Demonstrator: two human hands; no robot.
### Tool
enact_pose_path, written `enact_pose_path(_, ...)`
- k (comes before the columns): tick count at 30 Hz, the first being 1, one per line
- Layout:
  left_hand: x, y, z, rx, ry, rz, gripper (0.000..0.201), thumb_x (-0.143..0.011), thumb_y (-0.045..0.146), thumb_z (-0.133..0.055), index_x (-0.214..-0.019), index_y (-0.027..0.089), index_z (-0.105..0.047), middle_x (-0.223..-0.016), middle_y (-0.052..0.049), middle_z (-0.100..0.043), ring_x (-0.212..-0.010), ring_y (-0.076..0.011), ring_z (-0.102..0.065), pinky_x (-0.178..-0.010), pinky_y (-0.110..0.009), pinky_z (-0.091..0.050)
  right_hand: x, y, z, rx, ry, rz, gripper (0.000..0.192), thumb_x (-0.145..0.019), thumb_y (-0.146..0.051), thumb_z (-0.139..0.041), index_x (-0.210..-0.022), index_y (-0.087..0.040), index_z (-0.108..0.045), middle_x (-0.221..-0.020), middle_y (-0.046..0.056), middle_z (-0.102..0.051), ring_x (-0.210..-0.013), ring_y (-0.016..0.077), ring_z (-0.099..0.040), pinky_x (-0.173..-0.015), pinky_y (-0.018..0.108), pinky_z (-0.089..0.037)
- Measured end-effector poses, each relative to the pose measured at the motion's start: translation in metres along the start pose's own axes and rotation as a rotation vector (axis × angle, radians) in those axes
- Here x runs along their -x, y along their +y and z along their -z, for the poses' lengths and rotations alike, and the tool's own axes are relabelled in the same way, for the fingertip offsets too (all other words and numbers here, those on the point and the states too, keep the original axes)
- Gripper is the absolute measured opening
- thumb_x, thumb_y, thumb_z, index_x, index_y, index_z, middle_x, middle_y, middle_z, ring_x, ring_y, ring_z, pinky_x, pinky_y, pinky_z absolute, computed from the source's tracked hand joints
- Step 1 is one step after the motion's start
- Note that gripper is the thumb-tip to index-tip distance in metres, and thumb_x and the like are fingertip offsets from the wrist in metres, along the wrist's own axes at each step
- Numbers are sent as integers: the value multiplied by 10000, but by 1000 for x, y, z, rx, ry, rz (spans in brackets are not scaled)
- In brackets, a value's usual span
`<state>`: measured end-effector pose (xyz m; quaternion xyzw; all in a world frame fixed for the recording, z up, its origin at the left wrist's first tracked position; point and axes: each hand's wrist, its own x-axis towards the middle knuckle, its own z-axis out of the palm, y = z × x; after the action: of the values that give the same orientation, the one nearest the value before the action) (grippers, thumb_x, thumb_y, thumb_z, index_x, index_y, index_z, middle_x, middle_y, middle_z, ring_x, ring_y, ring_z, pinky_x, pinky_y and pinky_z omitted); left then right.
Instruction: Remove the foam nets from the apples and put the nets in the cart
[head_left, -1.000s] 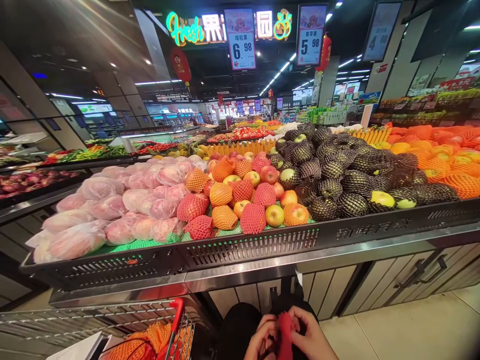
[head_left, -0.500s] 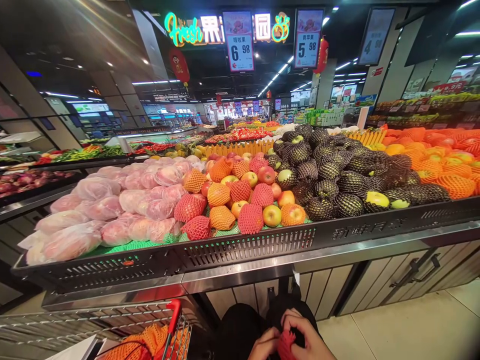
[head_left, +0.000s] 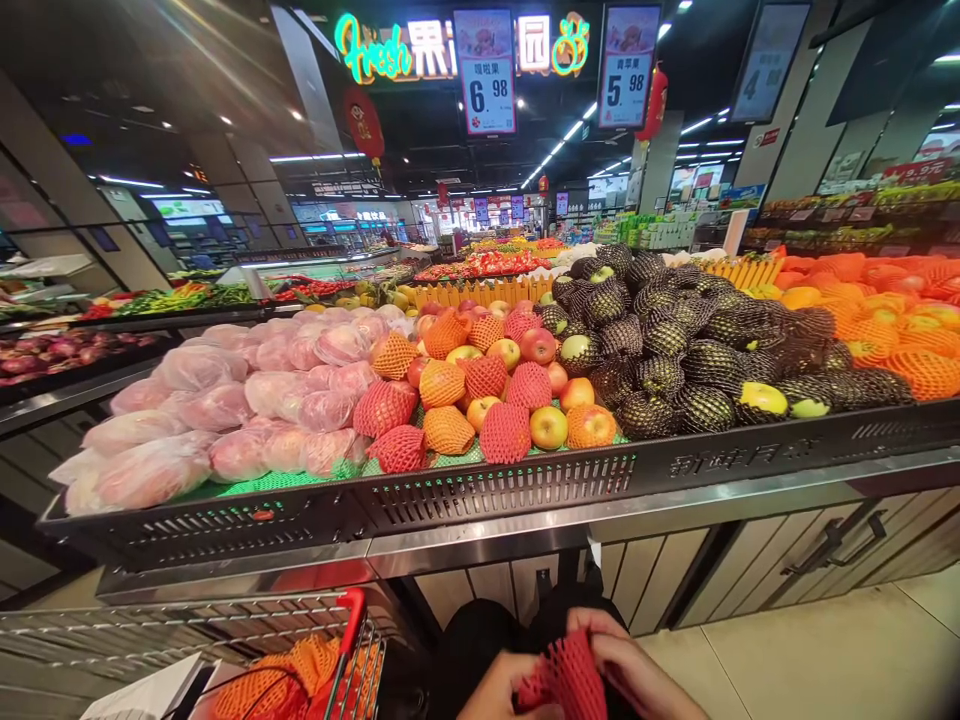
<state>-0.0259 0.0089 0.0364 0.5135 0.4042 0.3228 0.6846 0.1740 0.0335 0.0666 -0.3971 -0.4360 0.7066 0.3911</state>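
Low in the view, in front of my dark-clothed knees, is a red foam fruit net [head_left: 571, 680]. My left hand [head_left: 501, 688] grips its left side with the fingers curled in. On the upper right, my right hand [head_left: 619, 655] pinches the same net. Whether a fruit sits inside it I cannot tell, as the lower part is cut off by the frame. Beyond my hands, a black crate [head_left: 480, 498] holds apples [head_left: 549, 428], some bare and some in red or orange foam nets.
Pink fruit in clear bags [head_left: 169, 468] fills the crate's left side; dark-netted green fruit [head_left: 701, 405] is piled right of the apples. At lower left stands a wire shopping cart [head_left: 352, 620] with orange foam nets [head_left: 281, 678] in it. Wooden cabinet doors [head_left: 817, 545] are below the steel ledge.
Both hands have come up slightly and moved apart, and the red foam net between them now shows larger and spread wider. The view has tilted a little.
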Motion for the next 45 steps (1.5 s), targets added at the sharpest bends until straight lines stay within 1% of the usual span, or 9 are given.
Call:
enact_pose_path(2, 2, 3, 9, -94, 288, -36, 520, -635, 571, -823, -965, 172, -781, -982, -99, -749, -970, -272, -654, -933, -349, -489, -11, -24, 1, 407, -17, 180, 82, -649, -214, -569, -714, -236, -526, -696, -3, -565, -700, 190, -528, -706, 331, -427)
enact_pose_path(4, 3, 6, 16, -108, 433, -72, 511, -669, 558, -804, -1022, 189, -777, -1058, -107, -749, -1047, -287, -647, -1000, -362, -467, -26, -57, 1, 807, 156, 483, 162, -745, -187, -553, -890, -235, -607, -936, 58, -673, -932, 250, -601, -870, 411, -462)
enact_pose_path(8, 3, 14, 16, 14, 300, -107, 431, -759, 553, -729, -910, 151, -763, -799, -61, -735, -812, -228, -667, -807, -324, -527, -59, -132, -4, 1248, 571, 918, 363, -867, -246, -535, -1226, -207, -575, -1324, 142, -608, -1320, 323, -449, -1113, 520, -360)
enact_pose_path(12, 8, 17, 9, 107, 360, -148, 401, -740, 520, -761, -887, 147, -754, -760, -44, -727, -744, -197, -651, -747, -290, -517, -96, -180, -13, 1427, 648, 876, 618, -831, -396, -608, -1357, -91, -501, -1349, 197, -595, -1361, 394, -384, -1152, 547, -305)
enact_pose_path(20, 15, 15, 15, 46, 501, -170, 420, -724, 544, -766, -874, 152, -770, -830, -64, -762, -782, -201, -658, -768, -271, -513, -140, -217, -1, 1716, 371, 606, 1092, -645, -503, -821, -1514, -85, -309, -1103, 197, -724, -1176, 388, -551, -1124, 555, -227)
enact_pose_path(27, 7, 7, 18, 112, 549, -147, 506, -686, 582, -779, -936, 143, -768, -872, -80, -772, -842, -243, -692, -773, -298, -532, -132, -221, 10, 1519, 470, 869, 823, -602, -498, -784, -1330, -197, -546, -1067, 110, -718, -1068, 319, -547, -1117, 538, -170)
enact_pose_path(38, 6, 10, 18, 222, 587, -165, 463, -677, 527, -811, -920, 136, -756, -868, -84, -783, -829, -238, -708, -780, -305, -535, -122, -224, 2, 1345, 499, 941, 497, -601, -494, -741, -1010, -220, -678, -962, 66, -697, -1000, 293, -564, -1083, 531, -245)
enact_pose_path(42, 11, -8, 23, 364, 708, -69, 597, -529, 565, -881, -967, 178, -756, -945, -78, -782, -937, -281, -706, -878, -377, -536, -92, -203, -11, 966, 635, 1085, 552, -597, -515, -718, -1044, -201, -639, -1001, 94, -679, -988, 306, -578, -1009, 499, -367)
enact_pose_path(45, 18, -15, 25, 446, 643, -15, 596, -469, 526, -918, -939, 189, -769, -1013, -98, -778, -1043, -320, -680, -990, -439, -485, -64, -158, -25, 398, 457, 900, 636, -643, -618, -689, -1129, -217, -600, -1023, 86, -648, -915, 276, -598, -799, 407, -489)
